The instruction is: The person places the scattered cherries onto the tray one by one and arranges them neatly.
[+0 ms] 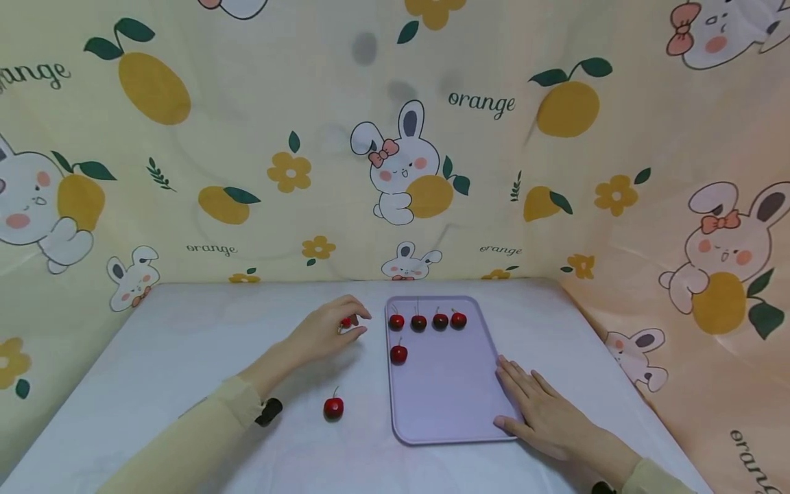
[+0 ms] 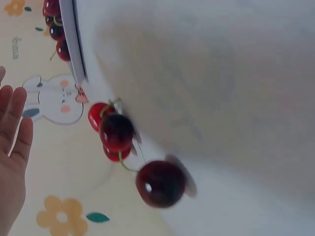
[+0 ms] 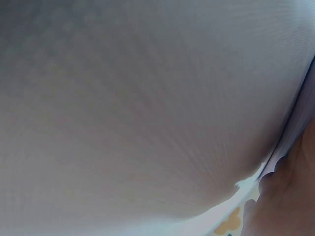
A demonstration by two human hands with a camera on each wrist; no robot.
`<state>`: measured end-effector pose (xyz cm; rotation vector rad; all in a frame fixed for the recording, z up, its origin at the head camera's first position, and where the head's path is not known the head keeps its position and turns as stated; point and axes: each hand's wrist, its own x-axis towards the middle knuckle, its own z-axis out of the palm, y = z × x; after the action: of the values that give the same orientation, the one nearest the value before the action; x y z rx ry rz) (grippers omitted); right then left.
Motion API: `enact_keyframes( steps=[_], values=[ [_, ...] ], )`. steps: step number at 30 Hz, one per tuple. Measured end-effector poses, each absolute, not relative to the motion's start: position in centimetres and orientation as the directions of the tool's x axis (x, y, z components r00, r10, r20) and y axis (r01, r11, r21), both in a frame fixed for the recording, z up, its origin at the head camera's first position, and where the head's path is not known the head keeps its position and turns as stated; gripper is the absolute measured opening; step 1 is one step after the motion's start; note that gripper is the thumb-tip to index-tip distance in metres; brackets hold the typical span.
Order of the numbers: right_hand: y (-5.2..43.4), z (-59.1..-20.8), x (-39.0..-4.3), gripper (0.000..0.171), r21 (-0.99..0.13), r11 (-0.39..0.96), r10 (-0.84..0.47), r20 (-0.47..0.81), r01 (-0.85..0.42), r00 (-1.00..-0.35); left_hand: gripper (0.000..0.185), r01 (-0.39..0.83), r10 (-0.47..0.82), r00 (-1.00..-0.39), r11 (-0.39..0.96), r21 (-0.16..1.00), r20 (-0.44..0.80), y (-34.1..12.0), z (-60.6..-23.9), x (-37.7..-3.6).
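My left hand (image 1: 330, 331) hovers over the white table just left of a lavender tray (image 1: 453, 405), fingers loosely curved around a red cherry (image 1: 345, 322). In the left wrist view its fingers (image 2: 12, 147) are straight and apart from a small cluster of cherries (image 2: 116, 130) lying on the table; none is gripped. One more cherry (image 1: 333, 407) lies alone nearer me. On the tray, several cherries (image 1: 427, 320) form a row at the far end, with one cherry (image 1: 398, 354) below it. My right hand (image 1: 540, 408) lies flat against the tray's right edge.
The white table (image 1: 185, 357) is closed in by a yellow cloth with rabbits and oranges (image 1: 395, 137) at the back and both sides. The right wrist view shows only blurred pale surface and a bit of my hand (image 3: 290, 196).
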<state>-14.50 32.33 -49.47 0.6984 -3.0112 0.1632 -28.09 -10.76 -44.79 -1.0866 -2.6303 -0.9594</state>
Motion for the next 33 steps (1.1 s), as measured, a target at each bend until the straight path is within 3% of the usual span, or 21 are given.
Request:
enact_keyframes(
  steps=[14, 33],
  values=[
    [32.5, -49.7, -14.7, 0.087, -0.101, 0.887, -0.446, 0.072, -0.451, -0.892, 0.021, 0.633, 0.497, -0.774, 0.586, 0.507, 0.392, -15.9, -44.8, -27.3],
    [32.6, -49.9, -14.6, 0.089, -0.118, 0.893, -0.432, 0.042, -0.434, -0.901, 0.023, 0.575, 0.491, -0.818, 0.718, 0.393, 0.299, -21.5, -47.7, -26.7]
  ],
)
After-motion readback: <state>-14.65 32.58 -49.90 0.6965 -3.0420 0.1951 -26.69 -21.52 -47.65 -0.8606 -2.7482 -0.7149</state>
